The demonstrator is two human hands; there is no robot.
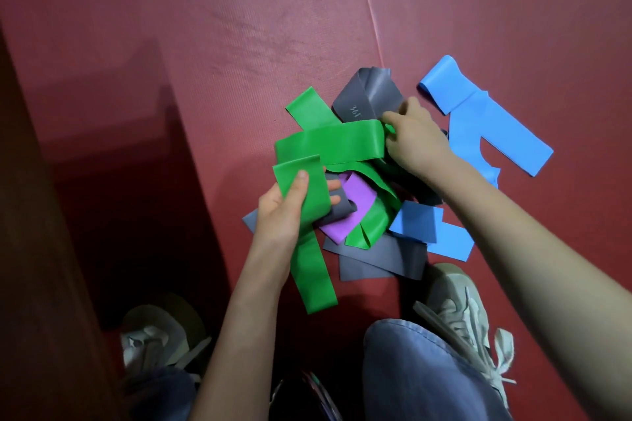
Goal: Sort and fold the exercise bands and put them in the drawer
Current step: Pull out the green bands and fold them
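Sorting had barely begun: the green bands [328,143] lay tangled on top of a mixed heap in the middle of the red mat [205,44], and both hands were on them. The left hand [284,212] was closed on one green strip, thumb pressed flat on its upper face and fingers curled beneath, with the strip's loose end trailing toward the near edge of the scene. The right hand [413,137] pinched the far right end of a second green loop between thumb and fingertips, the other fingers half folded.

Under the green lay a purple band [349,205] and several grey bands [369,92], one of them sticking out on the far side with pale print on it. The blue bands [492,126] sat partly apart, to the right and in front of the heap. No drawer showed anywhere.

The risk I saw was in the overlap. The green loops crossed each other and threaded over the purple and grey, so a firm pull from either hand would likely drag neighbours along and scatter the pile. Whether the two hands held one band or two I could not tell; if one, pulling apart would stretch it and it could snap back. A shoe [461,318] stood close to the near grey band and might pin it.
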